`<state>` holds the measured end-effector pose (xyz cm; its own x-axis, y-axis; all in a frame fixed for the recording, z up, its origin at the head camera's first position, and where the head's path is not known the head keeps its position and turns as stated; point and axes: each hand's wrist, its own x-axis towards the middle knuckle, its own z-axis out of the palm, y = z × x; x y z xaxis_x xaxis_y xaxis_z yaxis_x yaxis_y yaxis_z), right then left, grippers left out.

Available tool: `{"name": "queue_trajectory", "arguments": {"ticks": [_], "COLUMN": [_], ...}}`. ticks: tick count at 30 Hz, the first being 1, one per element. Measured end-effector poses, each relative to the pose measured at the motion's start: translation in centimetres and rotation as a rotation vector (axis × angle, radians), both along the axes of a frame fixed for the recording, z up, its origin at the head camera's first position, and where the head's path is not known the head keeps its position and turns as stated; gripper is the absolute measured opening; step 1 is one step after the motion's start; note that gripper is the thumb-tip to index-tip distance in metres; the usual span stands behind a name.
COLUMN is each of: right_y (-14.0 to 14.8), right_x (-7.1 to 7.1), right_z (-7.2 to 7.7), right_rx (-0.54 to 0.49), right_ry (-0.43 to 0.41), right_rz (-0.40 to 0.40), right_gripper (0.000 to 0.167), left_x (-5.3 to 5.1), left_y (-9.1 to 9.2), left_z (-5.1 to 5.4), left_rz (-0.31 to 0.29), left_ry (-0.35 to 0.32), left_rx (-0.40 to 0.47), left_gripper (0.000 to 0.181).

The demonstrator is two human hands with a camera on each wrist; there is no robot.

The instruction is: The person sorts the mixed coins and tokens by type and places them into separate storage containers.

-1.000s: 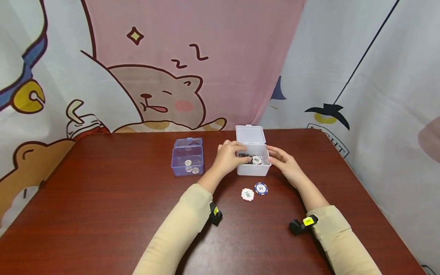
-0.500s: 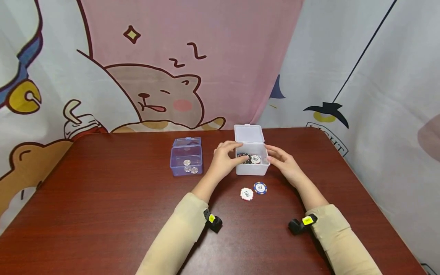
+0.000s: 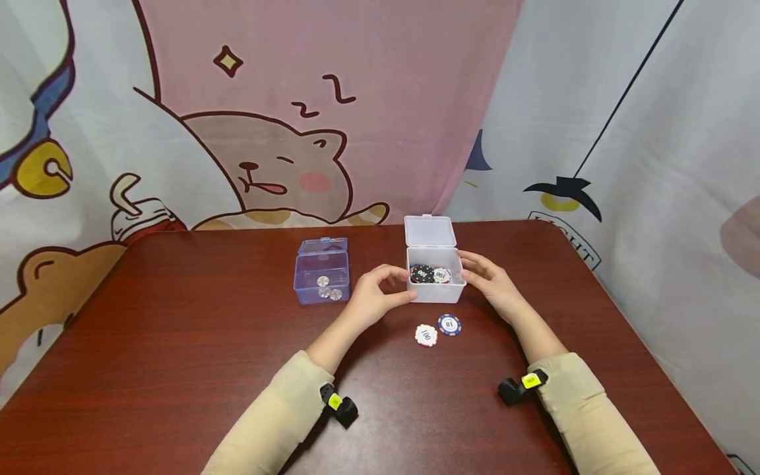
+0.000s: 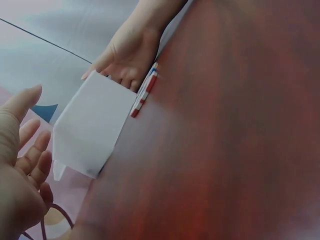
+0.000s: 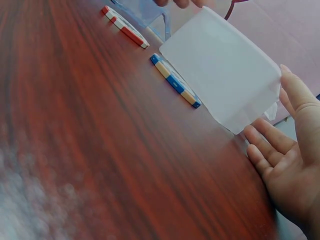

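Observation:
A white translucent box (image 3: 436, 294), its lid (image 3: 430, 231) tipped back, holds several poker chips, among them a black chip (image 3: 422, 274) and a white chip (image 3: 441, 275). My left hand (image 3: 373, 297) is at the box's left side, thumb near its front corner and fingers loosely bent, holding nothing. On the other side, my right hand (image 3: 495, 282) rests its fairly straight fingers along the right wall; in the right wrist view its thumb (image 5: 295, 87) touches the box rim. In front of the box, a white-and-red chip (image 3: 426, 335) and a blue chip (image 3: 449, 324) lie flat.
A blue see-through box (image 3: 305, 296) with its lid up stands to the left, with several shiny round pieces (image 3: 336, 294) in it. Both boxes are on a dark red-brown table (image 3: 178, 369). A printed curtain (image 3: 415, 99) hangs behind the table's far edge.
My left hand has come out of the white box, moving left and toward me to its left side, uncovering the black chip. The right hand has stayed put.

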<state>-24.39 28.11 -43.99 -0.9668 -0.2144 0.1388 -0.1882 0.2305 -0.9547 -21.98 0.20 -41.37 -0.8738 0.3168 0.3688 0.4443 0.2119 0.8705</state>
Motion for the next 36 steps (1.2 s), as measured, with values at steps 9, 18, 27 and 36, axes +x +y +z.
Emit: {"name": "queue_trajectory", "arguments": {"ticks": [9, 18, 27, 36], "right_y": [-0.1, -0.3, -0.2, 0.0], "right_x": [0.0, 0.0, 0.0, 0.0], "right_z": [0.1, 0.4, 0.2, 0.0], "right_rx": [-0.002, 0.001, 0.0, -0.008], "right_ry": [-0.006, -0.019, -0.019, -0.007], "right_rz": [0.006, 0.002, 0.002, 0.006], "right_gripper": [0.049, 0.049, 0.049, 0.048], "left_x": [1.4, 2.3, 3.4, 3.6], "left_y": [-0.8, -0.5, 0.6, 1.2], "left_z": [-1.4, -2.6, -2.5, -2.5], "left_rz": [-0.136, -0.189, -0.157, -0.137], "left_ry": [-0.079, 0.015, 0.069, 0.131], "left_rx": [-0.062, -0.228, -0.429, -0.592], "left_gripper": [0.038, 0.041, 0.044, 0.052]}}
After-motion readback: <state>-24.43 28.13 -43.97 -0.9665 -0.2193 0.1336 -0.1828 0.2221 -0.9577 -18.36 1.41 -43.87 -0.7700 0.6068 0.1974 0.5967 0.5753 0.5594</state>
